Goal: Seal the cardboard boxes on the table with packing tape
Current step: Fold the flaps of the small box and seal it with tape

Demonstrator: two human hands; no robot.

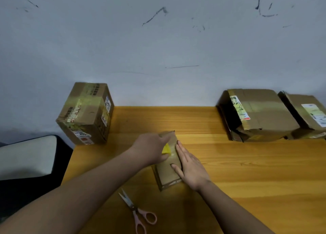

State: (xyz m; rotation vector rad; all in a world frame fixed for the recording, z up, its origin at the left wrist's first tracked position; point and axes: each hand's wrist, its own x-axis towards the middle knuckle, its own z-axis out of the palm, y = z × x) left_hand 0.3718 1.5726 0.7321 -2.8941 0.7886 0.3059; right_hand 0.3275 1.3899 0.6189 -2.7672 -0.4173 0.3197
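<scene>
A small flat cardboard box (167,173) lies in the middle of the wooden table (247,172). My left hand (150,149) is closed around a yellow roll of packing tape (166,149) and holds it on the box's far half. My right hand (190,166) lies flat with spread fingers along the box's right edge, pressing on it. A glossy strip of tape seems to run along the box top between my hands; its extent is unclear.
Pink-handled scissors (139,214) lie open near the table's front edge, left of my right forearm. A tall taped box (86,114) stands at the back left corner. Two larger boxes (261,114) (307,114) rest at the back right against the wall. A dark chair (26,156) stands left of the table.
</scene>
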